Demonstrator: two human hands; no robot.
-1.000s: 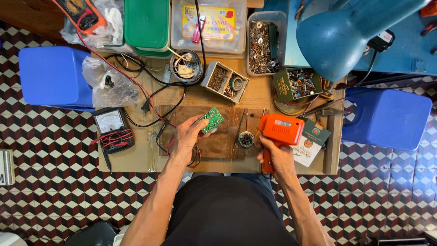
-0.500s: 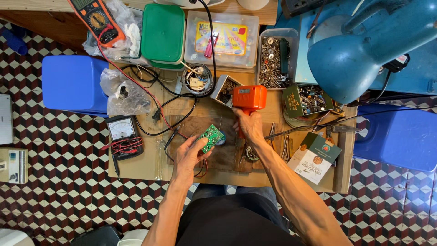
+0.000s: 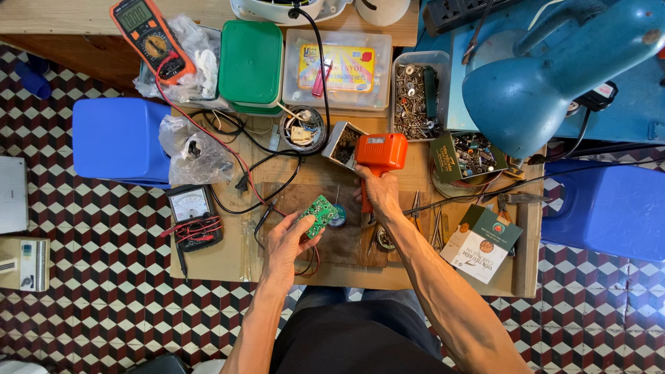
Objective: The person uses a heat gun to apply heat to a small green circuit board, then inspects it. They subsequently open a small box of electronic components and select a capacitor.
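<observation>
My left hand (image 3: pixel 289 239) holds a small green circuit board (image 3: pixel 320 214) tilted up over a dark wooden work board (image 3: pixel 346 242) in the middle of the low table. My right hand (image 3: pixel 377 190) grips the handle of an orange soldering gun (image 3: pixel 379 154), its body raised behind the circuit board. A small round solder spool (image 3: pixel 338 217) lies just right of the board. Black and red wires trail under my left hand.
A black analog meter (image 3: pixel 192 209) lies at the left, an orange multimeter (image 3: pixel 148 30) at the back left. Green-lidded box (image 3: pixel 251 62), clear boxes of parts (image 3: pixel 415 93), a blue lamp (image 3: pixel 554 76), blue stools (image 3: pixel 118 138) either side, checkered floor.
My right hand lifted the orange soldering gun from the right side of the table and carried it to the middle, behind the circuit board. The view has tilted downward slightly.
</observation>
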